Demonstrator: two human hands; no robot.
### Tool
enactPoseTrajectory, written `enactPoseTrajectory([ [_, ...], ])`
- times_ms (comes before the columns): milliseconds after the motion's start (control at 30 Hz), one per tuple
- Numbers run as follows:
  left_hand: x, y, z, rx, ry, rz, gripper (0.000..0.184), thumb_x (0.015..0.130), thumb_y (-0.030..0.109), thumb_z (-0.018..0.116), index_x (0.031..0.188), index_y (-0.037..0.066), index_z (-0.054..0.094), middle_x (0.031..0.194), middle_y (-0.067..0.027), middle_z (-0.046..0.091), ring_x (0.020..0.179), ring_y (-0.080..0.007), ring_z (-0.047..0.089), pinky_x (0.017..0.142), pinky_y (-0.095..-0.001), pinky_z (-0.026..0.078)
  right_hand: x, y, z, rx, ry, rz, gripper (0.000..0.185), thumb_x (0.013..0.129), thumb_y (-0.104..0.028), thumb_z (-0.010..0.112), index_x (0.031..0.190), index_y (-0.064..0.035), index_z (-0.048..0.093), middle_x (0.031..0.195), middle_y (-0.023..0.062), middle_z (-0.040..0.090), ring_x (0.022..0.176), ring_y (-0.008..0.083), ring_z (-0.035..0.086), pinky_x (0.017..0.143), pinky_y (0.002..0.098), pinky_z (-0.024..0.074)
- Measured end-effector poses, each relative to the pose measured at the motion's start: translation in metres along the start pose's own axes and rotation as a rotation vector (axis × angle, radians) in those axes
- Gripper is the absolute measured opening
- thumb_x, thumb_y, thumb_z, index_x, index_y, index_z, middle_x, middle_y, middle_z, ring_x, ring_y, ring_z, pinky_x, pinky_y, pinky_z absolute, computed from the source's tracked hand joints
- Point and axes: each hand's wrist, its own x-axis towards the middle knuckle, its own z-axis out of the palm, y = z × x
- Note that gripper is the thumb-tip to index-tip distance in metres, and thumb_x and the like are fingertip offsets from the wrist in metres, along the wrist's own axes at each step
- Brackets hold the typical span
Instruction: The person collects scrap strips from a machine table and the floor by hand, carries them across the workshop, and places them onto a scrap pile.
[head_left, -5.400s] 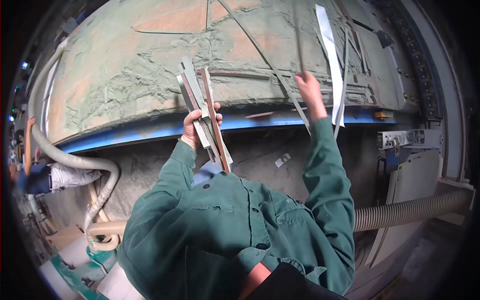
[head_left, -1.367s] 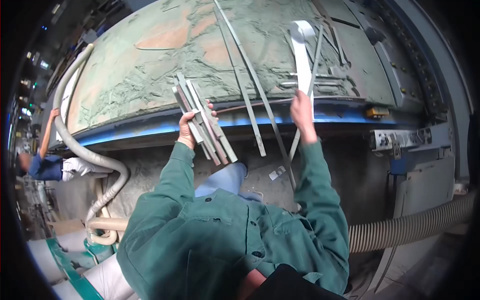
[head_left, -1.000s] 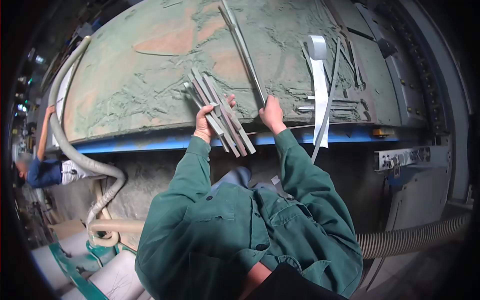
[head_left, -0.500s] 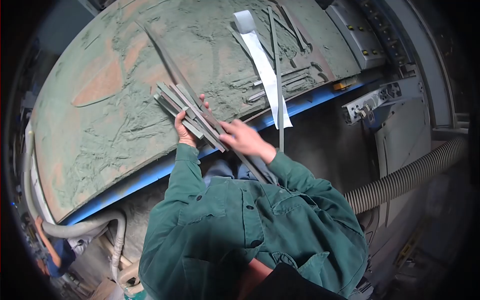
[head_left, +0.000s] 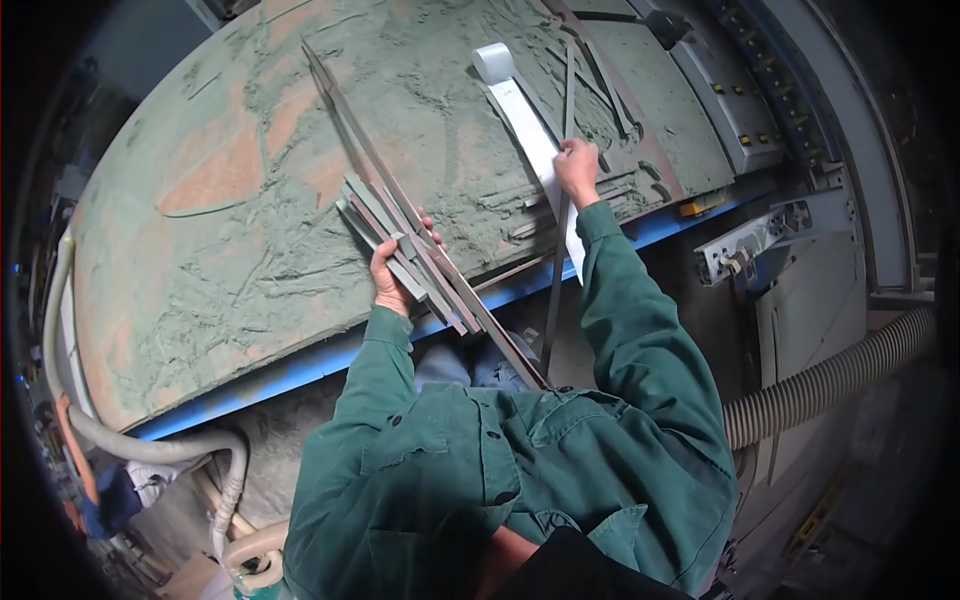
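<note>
My left hand (head_left: pixel 393 278) is wrapped round a bundle of several short grey-green and brown strips (head_left: pixel 408 250), over the table's front edge. Long thin strips (head_left: pixel 378 165) run through the same grip, from far over the table down to my waist. To the right, my right hand (head_left: pixel 577 168) is closed on another long dark strip (head_left: pixel 556 285), which slants down past the table edge. A white band with a curled end (head_left: pixel 522 122) lies beside my right hand on the table, its lower end hanging over the edge.
Green dust and scraps cover the big table (head_left: pixel 215 300), which has a blue edge (head_left: pixel 215 403). Thin offcuts (head_left: pixel 610 85) lie at its right. A co-worker (head_left: pixel 110 500) stands at the far left near a pale hose (head_left: pixel 150 448). A ribbed hose (head_left: pixel 830 375) is on the right.
The long strips that my right hand held are now in my left hand with the bundle. My right hand has moved right and up from them and closed on the strip beside the white band.
</note>
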Motion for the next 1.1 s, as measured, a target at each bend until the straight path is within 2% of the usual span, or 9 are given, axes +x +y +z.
enactPoseTrajectory([
  [133,0.004,-0.002,0.005,-0.046,-0.021,-0.035,0.073,0.065,0.030,0.062,0.129,0.003,0.039,0.111,-0.0124,0.054,0.095,-0.0276,0.056,0.090,-0.0449,0.045,0.014,-0.022,0.012,-0.143,-0.044,0.234,0.111,0.056,-0.053,0.079,0.134,-0.0044,0.018,0.119,0.0242,0.045,0.112,0.0394,0.044,0.093,0.0509,0.0330],
  [200,0.010,-0.004,0.006,-0.060,-0.053,-0.037,0.073,0.065,0.030,0.062,0.129,0.003,0.039,0.111,-0.0125,0.054,0.096,-0.0279,0.056,0.090,-0.0452,0.045,0.010,-0.034,0.017,-0.280,-0.112,0.140,0.110,0.054,-0.048,0.081,0.134,-0.0025,0.020,0.118,0.0235,0.047,0.111,0.0379,0.045,0.093,0.0504,0.0328],
  [300,0.021,-0.005,0.008,-0.105,-0.062,-0.070,0.072,0.066,0.028,0.061,0.131,0.004,0.038,0.113,-0.0128,0.053,0.098,-0.0285,0.056,0.090,-0.0455,0.045,0.019,-0.029,0.045,-0.211,-0.046,0.151,0.087,0.059,-0.026,0.078,0.127,-0.0036,0.028,0.109,0.0198,0.052,0.106,0.0372,0.050,0.090,0.0474,0.0352],
  [333,0.026,-0.006,0.011,-0.107,-0.075,-0.070,0.072,0.067,0.027,0.061,0.131,0.005,0.038,0.114,-0.0130,0.053,0.098,-0.0287,0.056,0.091,-0.0456,0.045,0.019,-0.033,0.043,-0.225,-0.063,0.151,0.064,0.060,-0.019,0.073,0.114,-0.0011,0.043,0.108,0.0196,0.052,0.104,0.0380,0.051,0.088,0.0471,0.0390],
  [467,0.051,-0.012,0.023,-0.085,-0.086,-0.037,0.070,0.066,0.025,0.061,0.129,0.004,0.040,0.115,-0.0139,0.053,0.098,-0.0296,0.056,0.091,-0.0460,0.045,0.046,-0.015,0.043,-0.068,-0.188,0.034,0.046,0.060,-0.021,0.071,0.094,0.0052,0.056,0.103,0.0250,0.054,0.096,0.0395,0.053,0.083,0.0442,0.0458],
  [567,0.078,-0.023,0.029,-0.102,-0.091,-0.065,0.068,0.067,0.023,0.061,0.129,0.004,0.040,0.117,-0.0158,0.053,0.100,-0.0310,0.056,0.090,-0.0464,0.045,0.071,-0.010,0.025,0.079,-0.364,-0.009,0.045,0.062,-0.021,0.069,0.096,0.0058,0.055,0.100,0.0271,0.054,0.094,0.0404,0.054,0.084,0.0437,0.0454],
  [900,0.137,-0.058,0.031,-0.094,-0.076,-0.117,0.068,0.069,0.023,0.059,0.130,0.001,0.038,0.122,-0.0173,0.050,0.105,-0.0317,0.054,0.090,-0.0465,0.045,0.062,-0.016,0.017,-0.173,-0.363,0.001,0.043,0.063,-0.025,0.071,0.095,0.0004,0.058,0.093,0.0191,0.063,0.093,0.0347,0.060,0.079,0.0427,0.0474],
  [933,0.140,-0.060,0.031,-0.072,-0.078,-0.114,0.067,0.070,0.023,0.059,0.130,0.001,0.037,0.126,-0.0181,0.047,0.107,-0.0313,0.053,0.091,-0.0464,0.044,0.066,-0.007,0.022,-0.138,-0.354,-0.057,0.037,0.064,-0.023,0.069,0.090,0.0016,0.058,0.082,0.0171,0.064,0.077,0.0298,0.064,0.068,0.0390,0.0500],
  [1100,0.151,-0.069,0.049,-0.117,-0.116,-0.106,0.063,0.074,0.020,0.056,0.131,0.000,0.037,0.131,-0.0199,0.044,0.110,-0.0311,0.052,0.092,-0.0442,0.045,0.046,-0.019,-0.007,0.477,-0.716,0.022,0.032,0.071,-0.017,0.062,0.089,0.0060,0.051,0.074,0.0144,0.060,0.059,0.0188,0.061,0.052,0.0313,0.0488],
])
